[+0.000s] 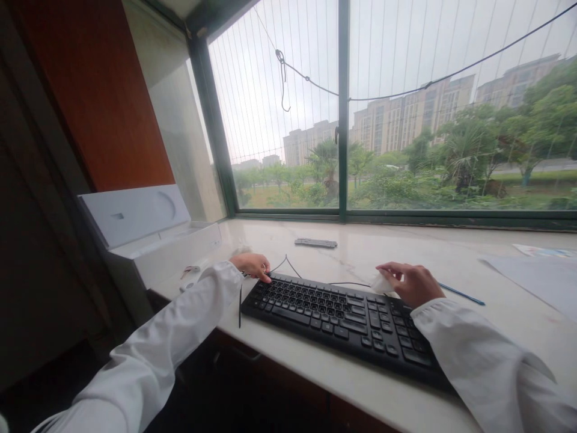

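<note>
We hold the flat black plastic keyboard (342, 316) on the pale marble sill (406, 246), left hand (251, 264) gripping its far left corner, right hand (412, 282) pinching a crumpled white wipe (381, 284) at its top edge; most keys look not yet wiped.

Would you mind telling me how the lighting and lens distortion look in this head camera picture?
In the head view, the window is bright and washed out with grey daylight, while the wall at left falls into deep shadow; the wide lens bows the countertop edge and stretches both sleeves; the black keyboard under the left hand and right hand stays reasonably sharp.
</note>
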### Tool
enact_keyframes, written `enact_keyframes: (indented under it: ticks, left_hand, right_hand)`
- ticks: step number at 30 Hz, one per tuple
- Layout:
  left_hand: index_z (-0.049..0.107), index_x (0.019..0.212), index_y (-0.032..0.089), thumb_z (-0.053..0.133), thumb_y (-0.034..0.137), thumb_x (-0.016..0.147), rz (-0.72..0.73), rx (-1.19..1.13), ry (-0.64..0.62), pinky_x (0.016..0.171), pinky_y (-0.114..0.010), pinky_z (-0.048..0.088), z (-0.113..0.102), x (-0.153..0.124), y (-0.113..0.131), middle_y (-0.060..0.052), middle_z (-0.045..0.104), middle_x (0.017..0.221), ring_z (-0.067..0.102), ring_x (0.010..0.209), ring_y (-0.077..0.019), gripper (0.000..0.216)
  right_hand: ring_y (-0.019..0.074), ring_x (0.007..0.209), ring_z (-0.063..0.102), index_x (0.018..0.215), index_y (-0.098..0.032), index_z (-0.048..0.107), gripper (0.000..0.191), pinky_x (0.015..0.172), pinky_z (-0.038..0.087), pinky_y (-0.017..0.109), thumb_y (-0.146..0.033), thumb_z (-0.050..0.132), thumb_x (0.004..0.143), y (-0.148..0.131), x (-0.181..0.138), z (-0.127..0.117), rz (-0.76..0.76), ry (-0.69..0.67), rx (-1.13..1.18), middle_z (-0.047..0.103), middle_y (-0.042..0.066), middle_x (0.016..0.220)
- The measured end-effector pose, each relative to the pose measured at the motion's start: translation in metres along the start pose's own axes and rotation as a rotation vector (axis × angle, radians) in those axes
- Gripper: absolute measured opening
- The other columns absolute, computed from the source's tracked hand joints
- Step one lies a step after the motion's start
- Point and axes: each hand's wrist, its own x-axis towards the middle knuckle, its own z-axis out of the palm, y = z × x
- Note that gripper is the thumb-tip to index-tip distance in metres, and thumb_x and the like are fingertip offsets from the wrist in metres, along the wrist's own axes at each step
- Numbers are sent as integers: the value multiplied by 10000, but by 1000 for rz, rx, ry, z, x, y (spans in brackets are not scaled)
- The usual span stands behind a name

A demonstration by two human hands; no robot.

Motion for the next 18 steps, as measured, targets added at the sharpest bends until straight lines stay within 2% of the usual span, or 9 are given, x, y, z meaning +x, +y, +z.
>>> enact_keyframes:
  ticks: [2, 4, 8, 10, 18]
  left_hand:
    - [528, 723, 187, 814, 541, 510, 43, -113, 27, 486, -234, 304, -6, -3, -3, 56, 484, 573, 422, 485, -92, 502]
    - [542, 757, 183, 789, 533, 554, 43, -171, 115, 470, -228, 285, -17, -4, -7, 49, 500, 601, 418, 485, -87, 474]
    - [620, 821, 168, 765, 445, 618, -48, 23, 366, 500, -222, 337, -42, 10, -12, 28, 567, 598, 504, 502, -108, 372]
    - [653, 839, 164, 764, 394, 634, -81, 120, 442, 545, -218, 382, -51, 25, -10, 19, 598, 596, 548, 521, -118, 328]
    - [714, 953, 189, 677, 409, 750, -103, 157, 473, 663, -236, 450, -63, 107, 10, -38, 718, 787, 620, 599, -134, 302]
  right_hand:
    - [206, 641, 665, 911, -277, 772, 276, 703, 488, 336, -382, 528, 835, 0, 1, 0, -6, 4, 1, 700, 8, 672]
    - [205, 641, 663, 912, -282, 771, 282, 708, 485, 338, -392, 521, 839, 1, 1, 0, -9, -3, -1, 699, 4, 667]
    - [194, 663, 664, 928, -292, 765, 280, 749, 476, 338, -390, 515, 849, 1, 2, 0, -20, -19, -3, 716, -5, 699]
    - [186, 665, 661, 930, -294, 762, 273, 764, 468, 335, -382, 515, 854, 1, 2, 0, -26, -13, -7, 727, -8, 721]
    - [169, 647, 646, 902, -306, 758, 234, 796, 423, 349, -355, 532, 867, -5, 1, -3, -52, 20, -59, 723, -22, 708]
